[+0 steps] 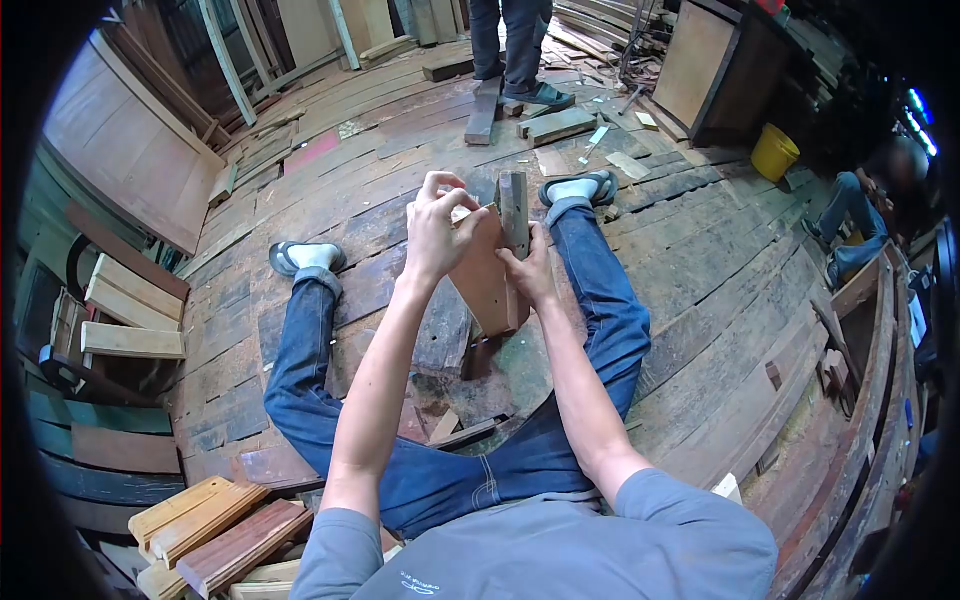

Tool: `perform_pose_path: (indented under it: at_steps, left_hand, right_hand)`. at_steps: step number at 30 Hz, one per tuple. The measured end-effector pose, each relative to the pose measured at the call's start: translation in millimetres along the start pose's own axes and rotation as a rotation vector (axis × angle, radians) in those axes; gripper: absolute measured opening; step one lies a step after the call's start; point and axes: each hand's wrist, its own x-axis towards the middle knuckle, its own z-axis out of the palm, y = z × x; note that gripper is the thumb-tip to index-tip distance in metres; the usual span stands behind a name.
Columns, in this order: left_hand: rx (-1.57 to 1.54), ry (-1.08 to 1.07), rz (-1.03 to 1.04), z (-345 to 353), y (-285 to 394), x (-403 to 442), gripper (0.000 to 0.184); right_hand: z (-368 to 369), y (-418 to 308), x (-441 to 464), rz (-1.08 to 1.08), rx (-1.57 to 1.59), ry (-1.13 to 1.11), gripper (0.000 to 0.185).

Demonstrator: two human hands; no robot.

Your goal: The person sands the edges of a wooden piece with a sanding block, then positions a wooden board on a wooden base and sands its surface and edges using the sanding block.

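In front of me, between my legs, a reddish-brown wooden board [482,275] stands on end, tilted. My left hand [442,228] is at its upper left, fingers curled and thumb against the top edge. My right hand [530,268] wraps round the board's right side, thumb pressed on it. Against the board's upper right, touching that hand, is a narrow upright block with a grey, worn face [513,215]; its exact kind is unclear. A thick, worn wooden block [441,335] lies on the floor below the board.
Stacked wood pieces [245,540] lie at lower left, with more boards [130,340] along the left side. A person in dark trousers [508,45] stands ahead near loose planks [557,126]. A yellow bucket [774,153] and a seated person [855,210] are at right.
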Motion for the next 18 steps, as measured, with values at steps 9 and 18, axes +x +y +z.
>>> perform_pose_path:
  at_steps: [9,18]
  left_hand:
    - [0.104,-0.013,0.02,-4.4,15.3,3.5,0.018]
    - [0.149,-0.039,0.037,4.9,14.6,9.1,0.018]
  right_hand:
    - [-1.9,-15.7,-2.0,0.015,-0.032,-0.004,0.05]
    - [1.5,-14.8,-3.4,-0.014,-0.011,-0.016,0.05]
